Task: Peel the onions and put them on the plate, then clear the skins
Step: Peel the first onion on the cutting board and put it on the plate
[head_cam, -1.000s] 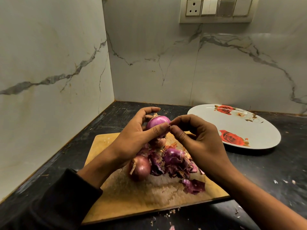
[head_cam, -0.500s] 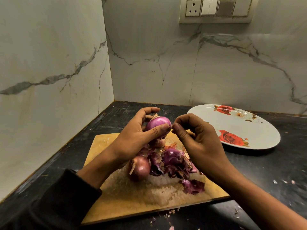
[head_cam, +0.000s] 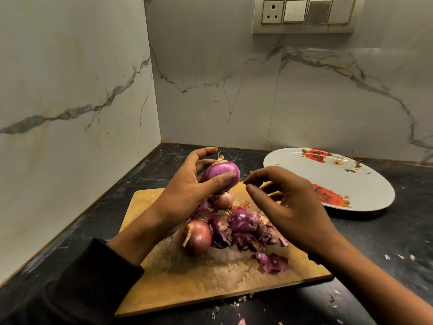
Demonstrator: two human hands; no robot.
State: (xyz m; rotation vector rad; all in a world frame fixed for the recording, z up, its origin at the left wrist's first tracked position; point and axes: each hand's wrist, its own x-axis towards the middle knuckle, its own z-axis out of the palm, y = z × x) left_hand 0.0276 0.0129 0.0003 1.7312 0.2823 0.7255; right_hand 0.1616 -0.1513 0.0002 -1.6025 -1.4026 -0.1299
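onions (head_cam: pixel 198 236) on board (head_cam: pixel 168 275) | plate (head_cam: pixel 365 191) right, behind board

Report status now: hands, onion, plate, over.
Left hand grips onion; right hand beside it, apart. Plate bare. Skins heaped on board.

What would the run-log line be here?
stage: peeling | left hand: holds onion | right hand: beside it | plate: no onions

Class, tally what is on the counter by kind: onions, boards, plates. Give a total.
Onions: 4, one held, three on the board
Boards: 1
Plates: 1
Total: 6
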